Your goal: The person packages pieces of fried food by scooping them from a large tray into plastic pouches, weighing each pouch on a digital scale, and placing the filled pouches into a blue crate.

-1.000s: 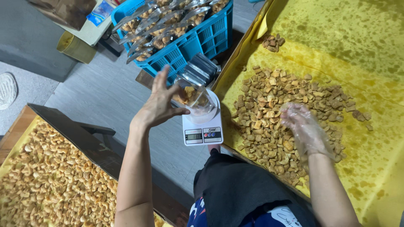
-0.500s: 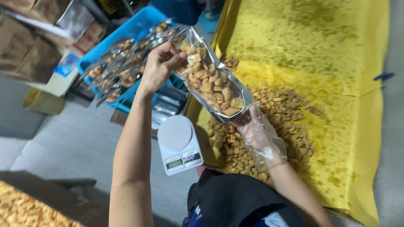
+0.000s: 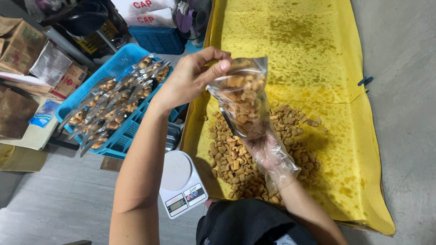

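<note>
Clear snack pouch [image 3: 241,97] between both hands, above yellow-lined tray [image 3: 318,54].

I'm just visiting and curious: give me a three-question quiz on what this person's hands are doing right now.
1. True or false: the left hand pinches the top of the clear bag.
2. What covers the right hand? A) a plastic glove B) a cloth mitt C) nothing
3. What sits on the white scale?

Key:
1. True. The bag of snack pieces is held up over the yellow sheet.
2. A. That hand supports the bag from below, above the loose snack pile.
3. Nothing; its round plate is bare. Filled bags lie in the blue crate.
</note>
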